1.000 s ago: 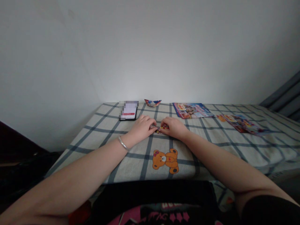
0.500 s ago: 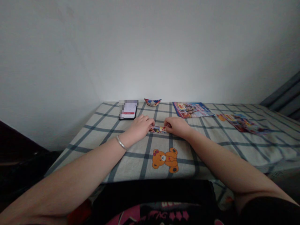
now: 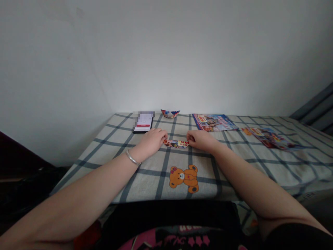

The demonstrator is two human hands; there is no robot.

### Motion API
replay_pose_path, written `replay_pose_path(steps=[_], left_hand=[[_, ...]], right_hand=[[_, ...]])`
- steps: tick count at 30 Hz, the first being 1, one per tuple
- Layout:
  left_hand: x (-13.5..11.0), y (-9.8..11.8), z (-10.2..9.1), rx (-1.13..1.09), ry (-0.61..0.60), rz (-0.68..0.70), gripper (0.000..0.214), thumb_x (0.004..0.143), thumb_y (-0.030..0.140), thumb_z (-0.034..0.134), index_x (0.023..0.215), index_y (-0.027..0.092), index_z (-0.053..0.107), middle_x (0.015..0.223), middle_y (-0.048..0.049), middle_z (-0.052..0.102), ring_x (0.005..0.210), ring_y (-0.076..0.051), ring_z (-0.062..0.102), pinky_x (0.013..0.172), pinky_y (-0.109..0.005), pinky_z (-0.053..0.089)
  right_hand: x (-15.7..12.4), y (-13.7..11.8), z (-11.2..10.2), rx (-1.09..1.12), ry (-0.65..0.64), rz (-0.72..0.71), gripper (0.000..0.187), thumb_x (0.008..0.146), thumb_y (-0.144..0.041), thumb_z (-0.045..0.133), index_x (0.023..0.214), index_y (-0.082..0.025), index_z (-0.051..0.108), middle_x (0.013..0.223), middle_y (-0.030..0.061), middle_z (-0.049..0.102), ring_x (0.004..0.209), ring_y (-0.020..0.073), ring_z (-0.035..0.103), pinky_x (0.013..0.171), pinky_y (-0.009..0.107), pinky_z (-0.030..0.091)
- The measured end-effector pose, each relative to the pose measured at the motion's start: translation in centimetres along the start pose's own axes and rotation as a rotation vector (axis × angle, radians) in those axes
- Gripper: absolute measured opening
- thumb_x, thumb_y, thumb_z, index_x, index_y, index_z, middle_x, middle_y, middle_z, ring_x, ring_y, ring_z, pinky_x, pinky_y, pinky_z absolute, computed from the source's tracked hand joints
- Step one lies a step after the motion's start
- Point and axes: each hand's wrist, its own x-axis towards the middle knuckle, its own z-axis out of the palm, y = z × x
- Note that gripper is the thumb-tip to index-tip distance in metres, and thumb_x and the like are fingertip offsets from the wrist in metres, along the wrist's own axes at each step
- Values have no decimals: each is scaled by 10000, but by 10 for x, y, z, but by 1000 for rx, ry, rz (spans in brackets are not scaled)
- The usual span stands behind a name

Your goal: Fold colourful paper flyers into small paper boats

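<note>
A narrow folded strip of colourful printed paper point(image 3: 177, 143) lies low over the checked tablecloth, stretched between both hands. My left hand point(image 3: 154, 139), with a silver bangle at its wrist, has its fingers closed on the strip's left end. At the right end, my right hand point(image 3: 200, 140) is curled with thumb and fingers pinched on the paper. The fingertips partly cover both ends. Beyond the hands, near the wall, stands a small boat-shaped folded paper point(image 3: 170, 114) with a similar print.
A phone point(image 3: 143, 124) with a lit screen lies behind my left hand. Colourful flyers point(image 3: 214, 122) lie at the back right, with more printed sheets point(image 3: 273, 138) farther right. The checked tablecloth point(image 3: 145, 180) bears a printed bear point(image 3: 184, 178). A wall point(image 3: 166, 55) borders the far edge.
My hands have moved slightly apart, the left one leftward and the right one rightward. More of the paper strip shows between them, its lower edge now more curved.
</note>
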Motion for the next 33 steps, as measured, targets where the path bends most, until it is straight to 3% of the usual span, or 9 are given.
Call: replay_pose_path(steps=[4,8,13,16,21,24,28,33], left_hand=[[-2,1,0,34,19,17,206,956,156,438,946,183,642,927,-68,604,894,-233,559,804,-365,442],[-3,4,-3,48,96,38,231,995,244,430,953,164,643,964,-81,609,919,-233,546,853,-377,440],[-3,8,-10,34,242,154,229,924,341,615,1099,193,626,1139,-83,577,1064,-259,505,932,-404,427],[-4,9,-11,67,277,236,235,884,318,672,1089,209,640,1075,-72,572,1003,-248,514,870,-386,435],[-4,12,-10,73,168,365,118,885,282,674,984,218,665,926,-21,605,884,-202,542,773,-333,404],[-4,12,-10,70,104,376,80,880,256,676,951,219,674,886,-11,624,869,-198,552,760,-326,398],[-3,9,-9,22,96,352,51,877,200,658,921,207,681,903,-13,656,899,-198,568,809,-337,413],[-1,4,-4,-43,64,352,151,864,146,642,973,232,700,953,-8,683,944,-198,583,851,-346,419]], right_hand=[[1,3,4,39,24,0,113,808,-186,556,857,-216,654,806,33,701,697,174,591,595,264,352],[3,8,7,251,60,43,140,845,-189,542,861,-198,681,806,26,705,708,154,603,618,248,395],[5,12,11,416,124,44,175,881,-280,559,846,-183,700,768,17,693,711,147,604,639,245,421],[5,12,13,469,106,-19,190,881,-299,561,873,-180,709,785,20,700,705,145,600,643,250,426],[3,7,15,536,60,-124,203,891,-290,549,935,-192,721,842,26,718,720,143,616,665,253,454],[3,6,15,530,76,-194,207,863,-172,533,946,-195,721,887,30,721,787,148,638,727,262,481],[2,6,15,380,153,-370,358,766,-11,511,982,-201,725,968,42,691,899,153,633,821,266,482],[1,3,15,162,155,-448,337,815,-70,568,1054,-237,736,1013,51,643,900,150,616,793,244,462]])
